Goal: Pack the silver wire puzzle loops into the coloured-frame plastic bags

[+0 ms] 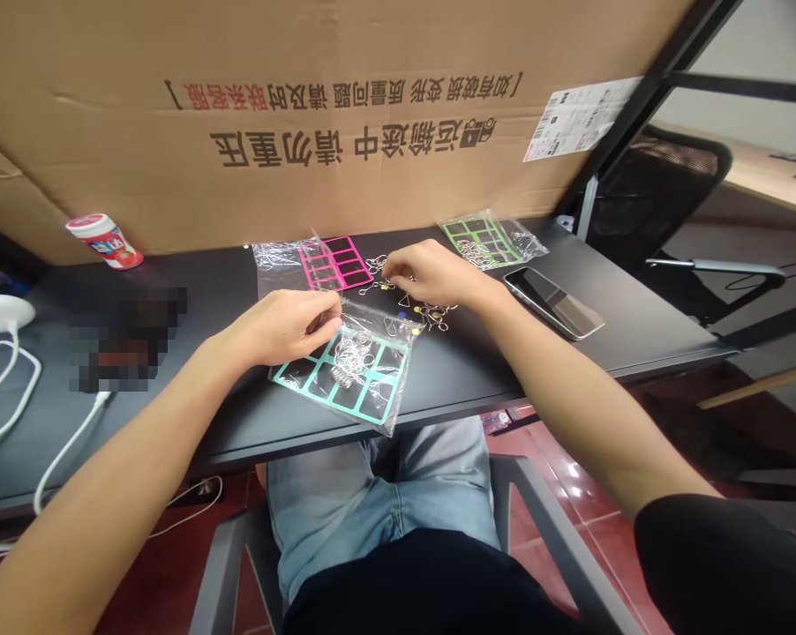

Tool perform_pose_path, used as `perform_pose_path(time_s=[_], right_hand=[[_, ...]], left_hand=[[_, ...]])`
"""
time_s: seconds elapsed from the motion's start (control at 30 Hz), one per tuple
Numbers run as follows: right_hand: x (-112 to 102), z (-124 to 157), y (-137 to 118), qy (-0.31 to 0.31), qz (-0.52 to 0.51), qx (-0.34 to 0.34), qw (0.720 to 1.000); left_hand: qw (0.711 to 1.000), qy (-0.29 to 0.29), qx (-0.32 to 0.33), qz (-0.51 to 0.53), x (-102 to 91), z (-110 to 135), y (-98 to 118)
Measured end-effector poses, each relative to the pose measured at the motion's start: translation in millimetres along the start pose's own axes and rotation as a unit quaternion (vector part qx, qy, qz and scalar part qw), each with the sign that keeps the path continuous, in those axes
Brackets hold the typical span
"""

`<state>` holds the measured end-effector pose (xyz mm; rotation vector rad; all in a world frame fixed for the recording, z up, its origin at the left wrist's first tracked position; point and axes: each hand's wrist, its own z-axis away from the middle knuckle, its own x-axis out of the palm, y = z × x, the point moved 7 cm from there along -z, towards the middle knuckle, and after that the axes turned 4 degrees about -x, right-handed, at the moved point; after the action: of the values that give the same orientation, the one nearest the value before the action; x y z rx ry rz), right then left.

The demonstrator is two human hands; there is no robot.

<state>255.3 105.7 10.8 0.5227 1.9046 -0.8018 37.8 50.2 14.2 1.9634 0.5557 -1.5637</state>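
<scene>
My left hand (285, 326) pinches the upper edge of a clear plastic bag (396, 407) near the desk's front edge. Inside that bag lie a teal-framed grid card (332, 401) and a cluster of shiny metal pieces (353, 354). My right hand (424, 272) is closed, its fingertips down over loose wire-like metal pieces (434, 317); whatever is between them is too small to make out. A few yellow and blue dots lie among the pieces. Behind my hands is a pink-framed grid card (345, 264), partly under another clear bag (279, 265).
A bag with a green-framed card (481, 238) lies at the back right, near a phone (553, 302). A red and white bottle (107, 242) stands at the back left. White cables (73, 441) run along the left. A large cardboard box (345, 194) walls off the back.
</scene>
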Motion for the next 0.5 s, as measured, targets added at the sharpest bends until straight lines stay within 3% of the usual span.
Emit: perform_pose_path(time_s=[0.2,0.5], right_hand=[[-2.3,-0.4,-3.0,0.007,-0.003,-0.003,1.0],[7.7,0.3,-3.4,-0.054,0.015,0.002,0.998]], left_hand=[[1.0,-0.001,-0.002,0.003,-1.1,0.1,2.2],[1.0,-0.012,-0.012,0.004,-1.5,-0.2,3.5]])
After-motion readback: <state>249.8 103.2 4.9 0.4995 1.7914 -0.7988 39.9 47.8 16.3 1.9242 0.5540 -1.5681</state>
